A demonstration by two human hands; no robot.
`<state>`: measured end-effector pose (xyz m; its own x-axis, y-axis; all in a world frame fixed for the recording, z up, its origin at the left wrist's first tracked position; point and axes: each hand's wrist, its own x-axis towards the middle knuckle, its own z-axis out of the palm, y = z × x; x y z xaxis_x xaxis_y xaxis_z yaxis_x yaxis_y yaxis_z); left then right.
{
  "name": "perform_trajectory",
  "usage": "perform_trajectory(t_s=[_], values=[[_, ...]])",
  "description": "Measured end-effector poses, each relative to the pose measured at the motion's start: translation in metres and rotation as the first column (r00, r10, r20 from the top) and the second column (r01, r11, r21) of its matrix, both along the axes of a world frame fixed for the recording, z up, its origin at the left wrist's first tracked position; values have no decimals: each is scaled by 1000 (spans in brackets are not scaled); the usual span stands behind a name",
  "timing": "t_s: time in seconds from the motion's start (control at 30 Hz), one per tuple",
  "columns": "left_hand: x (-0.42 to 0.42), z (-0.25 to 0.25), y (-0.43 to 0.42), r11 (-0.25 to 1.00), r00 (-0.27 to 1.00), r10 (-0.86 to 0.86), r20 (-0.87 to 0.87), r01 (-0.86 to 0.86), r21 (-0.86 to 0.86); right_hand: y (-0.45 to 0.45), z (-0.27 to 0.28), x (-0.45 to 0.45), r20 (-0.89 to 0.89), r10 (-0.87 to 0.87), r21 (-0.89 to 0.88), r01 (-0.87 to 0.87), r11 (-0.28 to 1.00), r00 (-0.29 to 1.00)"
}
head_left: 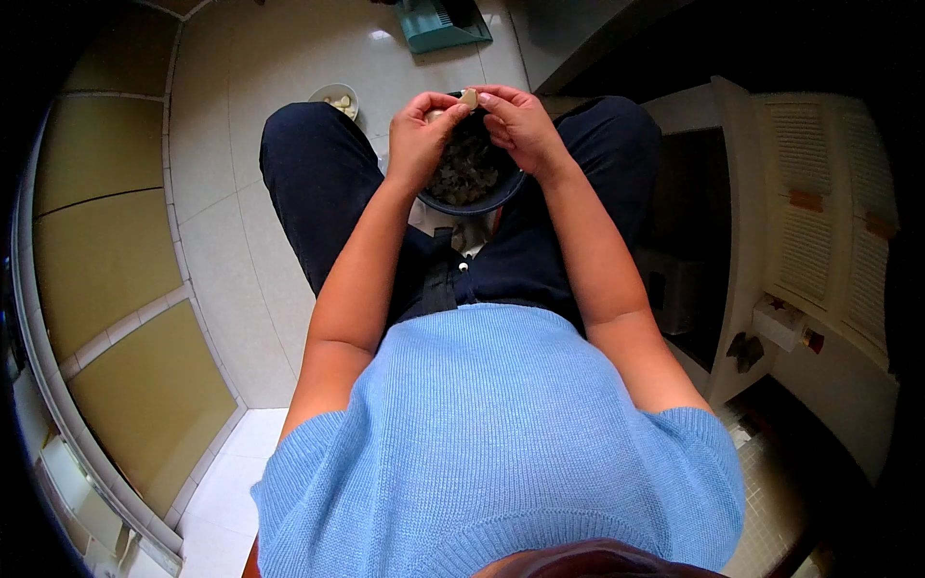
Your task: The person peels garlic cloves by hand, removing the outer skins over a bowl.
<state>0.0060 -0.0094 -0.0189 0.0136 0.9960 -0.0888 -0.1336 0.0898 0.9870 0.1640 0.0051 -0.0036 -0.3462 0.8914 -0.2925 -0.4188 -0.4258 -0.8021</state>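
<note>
Above a dark round bin between the knees, both hands meet at a small pale garlic clove. My left hand is closed, pinching the clove between thumb and forefinger. Another whitish piece shows inside its curled fingers; I cannot make out whether it is a bulb or a second clove. From the other side, my right hand is closed with its thumb and fingertips on the same clove. Dark, flaky scraps lie inside the bin.
A white bowl with several pale cloves stands on the tiled floor beyond the left knee. Farther ahead lies a teal dustpan. Yellowish cabinet doors line the left, and a dark recess opens at the right.
</note>
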Motion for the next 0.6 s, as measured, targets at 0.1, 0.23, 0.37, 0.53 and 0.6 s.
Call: perform_trajectory(t_s=[0.1, 0.23, 0.37, 0.53, 0.6], values=[[-5, 2, 0, 998, 998, -36, 43, 39, -54, -3, 4, -6, 116, -22, 35, 18, 999, 993], [-5, 2, -2, 998, 999, -45, 5, 45, -35, -4, 4, -5, 191, -25, 81, 10, 997, 981], [-5, 4, -4, 997, 998, -60, 31, 61, -37, -5, 9, -5, 224, -35, 96, 14, 995, 974], [-5, 6, -6, 994, 993, -89, 78, 94, -64, -4, 4, -2, 206, -6, 81, -11, 997, 979], [-4, 7, -6, 991, 988, -82, 132, 95, -94, -3, 4, -1, 190, 0, 76, -14, 997, 982]])
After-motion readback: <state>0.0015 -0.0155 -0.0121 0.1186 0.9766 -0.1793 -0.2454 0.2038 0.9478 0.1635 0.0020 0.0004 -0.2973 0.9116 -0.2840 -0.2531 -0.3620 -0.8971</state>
